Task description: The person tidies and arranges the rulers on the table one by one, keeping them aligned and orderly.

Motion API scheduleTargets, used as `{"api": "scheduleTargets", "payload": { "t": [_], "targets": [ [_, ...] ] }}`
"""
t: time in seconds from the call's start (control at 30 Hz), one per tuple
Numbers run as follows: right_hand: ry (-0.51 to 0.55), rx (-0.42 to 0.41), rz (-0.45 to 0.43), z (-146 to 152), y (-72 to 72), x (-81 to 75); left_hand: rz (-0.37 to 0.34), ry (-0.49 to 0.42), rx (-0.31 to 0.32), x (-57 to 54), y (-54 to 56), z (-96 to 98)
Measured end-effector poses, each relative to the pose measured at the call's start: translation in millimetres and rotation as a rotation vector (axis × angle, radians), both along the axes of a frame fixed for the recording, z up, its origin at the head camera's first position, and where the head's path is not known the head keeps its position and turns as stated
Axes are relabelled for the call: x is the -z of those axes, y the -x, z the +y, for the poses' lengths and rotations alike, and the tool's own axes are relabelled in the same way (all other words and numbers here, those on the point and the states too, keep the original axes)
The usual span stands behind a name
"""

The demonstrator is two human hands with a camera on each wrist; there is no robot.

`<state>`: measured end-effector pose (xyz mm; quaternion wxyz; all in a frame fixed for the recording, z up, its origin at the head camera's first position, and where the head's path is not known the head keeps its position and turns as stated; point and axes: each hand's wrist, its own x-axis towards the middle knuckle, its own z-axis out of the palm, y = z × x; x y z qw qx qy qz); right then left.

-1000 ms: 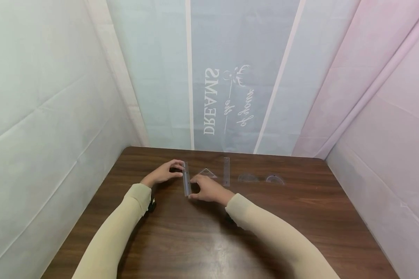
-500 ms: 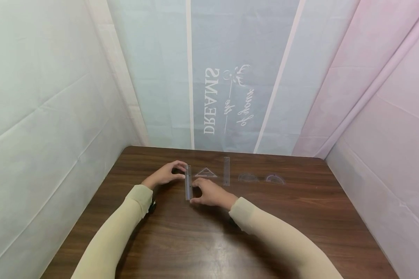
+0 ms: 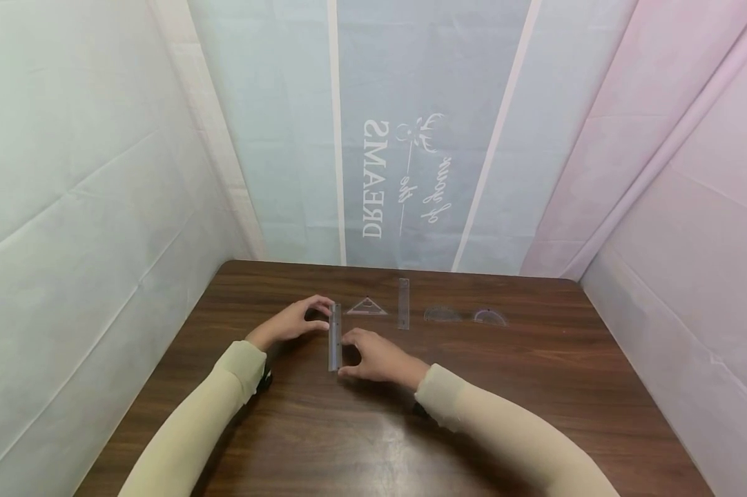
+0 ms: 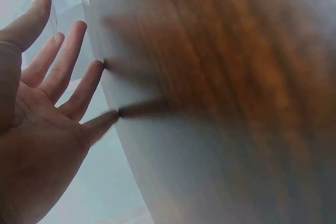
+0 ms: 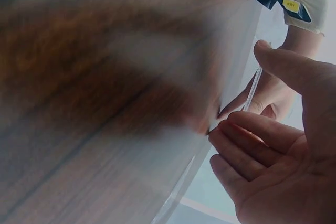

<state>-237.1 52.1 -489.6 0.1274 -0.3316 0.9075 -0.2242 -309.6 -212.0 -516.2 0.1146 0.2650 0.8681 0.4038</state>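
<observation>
A clear plastic ruler (image 3: 335,348) stands lengthwise between my two hands, close over the brown table. My left hand (image 3: 291,323) pinches its far end from the left with thumb and index finger; in the left wrist view the other fingers spread down toward the tabletop. From the right, my right hand (image 3: 376,357) holds the near part, thumb at the near end and index finger on the long edge. Between the right thumb and fingers, the right wrist view shows the ruler (image 5: 253,88) edge-on, with the left hand behind it.
A clear set square (image 3: 366,308), a second clear ruler (image 3: 404,304) and two protractors, one greyish (image 3: 442,315) and one with a purplish edge (image 3: 489,317), lie in a row along the back of the table (image 3: 535,414). Cloth hangings enclose the back and sides.
Both hands have brought the ruler toward my body, away from the back edge. Its slight slant has straightened, and the set square now shows fully. The row of other tools stays put.
</observation>
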Motion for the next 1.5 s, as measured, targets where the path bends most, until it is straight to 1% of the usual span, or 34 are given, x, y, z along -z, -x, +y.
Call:
{"api": "scheduleTargets", "payload": {
  "t": [0.1,0.23,0.43,0.53,0.7,0.97,1.13,1.5],
  "targets": [
    [0.005,0.013,0.009,-0.1,-5.1,-1.1,0.020,-0.004,0.010,1.2,-4.1,-0.9],
    [0.013,0.033,0.015,0.6,-10.7,-4.1,0.044,-0.008,0.005,1.1,-7.4,-0.7],
    [-0.012,0.031,0.048,0.9,-18.7,-7.0,0.075,0.027,0.019,-5.2,-14.2,1.2],
    [-0.028,0.027,0.065,0.3,-23.1,-7.6,0.067,0.042,0.020,-8.1,-18.2,1.4],
    [-0.040,0.018,0.083,-2.4,-31.3,-6.9,0.060,0.052,0.030,-10.0,-25.1,-1.1],
    [-0.061,-0.012,0.125,-7.9,-45.4,-2.7,0.053,0.075,0.074,-7.6,-35.8,-7.7],
    [-0.065,-0.030,0.141,-11.2,-52.9,-1.6,0.050,0.075,0.083,-6.8,-40.5,-11.2],
    [-0.070,-0.022,0.157,-17.7,-68.1,-1.1,0.023,0.095,0.106,-8.0,-50.6,-14.6]
  ]
}}
